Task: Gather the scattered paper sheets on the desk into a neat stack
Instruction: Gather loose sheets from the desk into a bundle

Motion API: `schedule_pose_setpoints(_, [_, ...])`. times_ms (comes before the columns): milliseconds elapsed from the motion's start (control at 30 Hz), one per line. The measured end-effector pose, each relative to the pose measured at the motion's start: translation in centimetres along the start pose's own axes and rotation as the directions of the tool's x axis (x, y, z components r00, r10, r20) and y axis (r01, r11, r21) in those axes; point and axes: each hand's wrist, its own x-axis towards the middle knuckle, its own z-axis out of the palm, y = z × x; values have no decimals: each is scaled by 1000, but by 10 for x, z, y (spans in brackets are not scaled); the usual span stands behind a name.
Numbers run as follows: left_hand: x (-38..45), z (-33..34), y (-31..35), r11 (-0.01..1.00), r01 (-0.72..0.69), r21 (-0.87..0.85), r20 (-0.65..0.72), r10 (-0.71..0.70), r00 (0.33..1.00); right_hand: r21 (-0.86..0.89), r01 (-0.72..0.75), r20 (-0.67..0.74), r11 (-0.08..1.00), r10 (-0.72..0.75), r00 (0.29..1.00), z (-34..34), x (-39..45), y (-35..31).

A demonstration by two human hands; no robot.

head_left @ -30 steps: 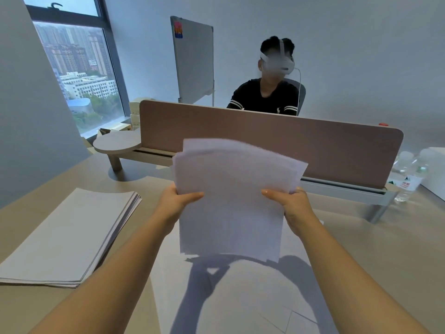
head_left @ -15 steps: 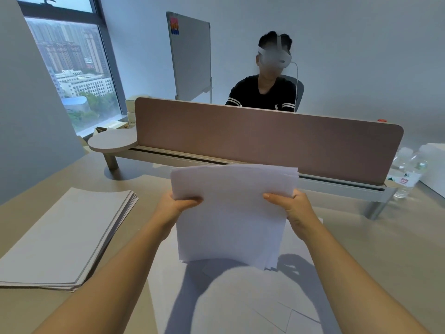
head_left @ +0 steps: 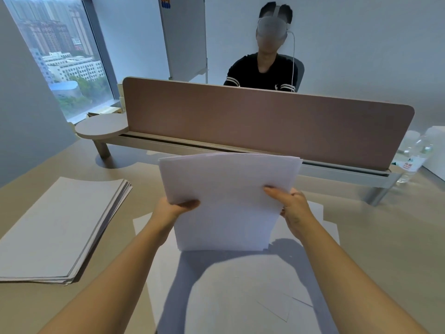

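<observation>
Paper sheets [head_left: 240,297] are lying loose on the desk [head_left: 385,249] nearest the person, overlapping at odd angles under the forearms, so a good part of the gathering is, by my judgement, not yet done. Just beyond them, the held bundle of sheets [head_left: 228,201] is standing upright with its lower edge touching the loose sheets, seemingly being squared up. The left hand [head_left: 172,209] is gripping the bundle's left edge, thumb curled over the front face and the other fingers hidden behind the paper. The right hand [head_left: 291,206] is clamping the right edge the same way, thumb lying across the front and fingers wrapped behind. The bundle's top edges are looking roughly level, though slightly fanned at the right corner.

To the left, well apart from the hands, a thicker stack of grey-white sheets [head_left: 60,227] is resting on the desk, edges slightly fanned at its far corner; whether it belongs to the job I cannot tell. Farther off, a brown divider panel [head_left: 265,121] is crossing the desk, water bottles [head_left: 411,157] are standing at its right end, and another person [head_left: 265,71] wearing a headset is sitting behind it.
</observation>
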Motion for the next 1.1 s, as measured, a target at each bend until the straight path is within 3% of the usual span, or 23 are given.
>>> schedule_pose_setpoints(200, [3,4,-3,1000,22,-5,5,-22,1000,94,105,-70,990,-99,993,11,1,-27])
schedule_pose_setpoints(400, [1,8,4,1000,1,7,55,-2,998,120,52,-158,991,-33,987,13,7,-51])
schedule_pose_setpoints(467, [1,7,4,1000,-6,12,58,6,998,83,74,-113,994,-65,991,11,9,-51])
schedule_pose_setpoints(600, [3,6,3,1000,17,-1,53,-17,998,-44,170,127,984,-163,978,1,12,-42])
schedule_pose_setpoints(867, [11,8,-26,998,54,-30,1,-54,999,-159,-74,55,985,83,995,-11,19,34])
schedule_pose_setpoints(1100, [14,16,-25,996,25,-83,2,-25,1000,-73,-54,30,996,57,998,-20,26,32])
